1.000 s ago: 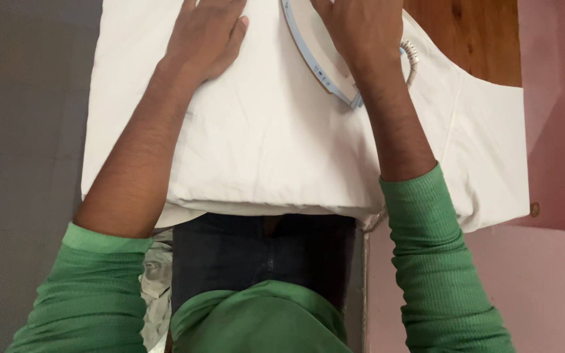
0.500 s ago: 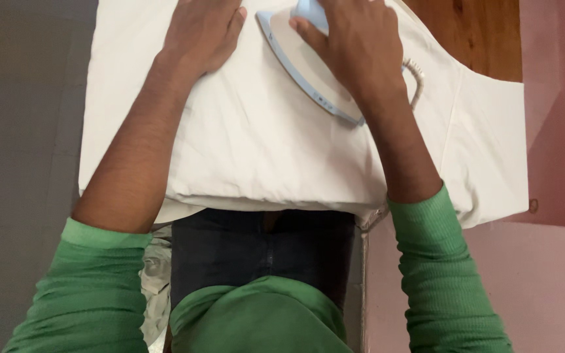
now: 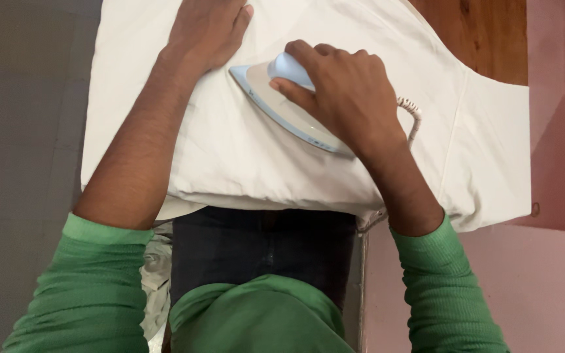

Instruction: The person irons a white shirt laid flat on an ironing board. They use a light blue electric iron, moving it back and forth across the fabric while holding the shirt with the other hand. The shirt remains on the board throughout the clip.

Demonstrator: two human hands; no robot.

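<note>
Atop the white cloth (image 3: 243, 150), the right hand (image 3: 351, 98) grips the iron (image 3: 276, 108) — its tip aims toward ten o'clock. The left hand (image 3: 207, 29), spread flat there, risks a burn if the iron slides closer.

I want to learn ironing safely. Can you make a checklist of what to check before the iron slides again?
1. Right hand grips the iron by its handle: ok.
2. Left hand presses flat on the white cloth, off to the side of the iron's tip: ok, but close.
3. Cloth near the iron lies smooth: ok, only faint creases.
4. Cord trails behind the right hand, not under the iron: ok.
5. Iron's heat setting: cannot tell.
6. Cloth's right side hangs past the wooden surface: not ok, it might slip.
</note>
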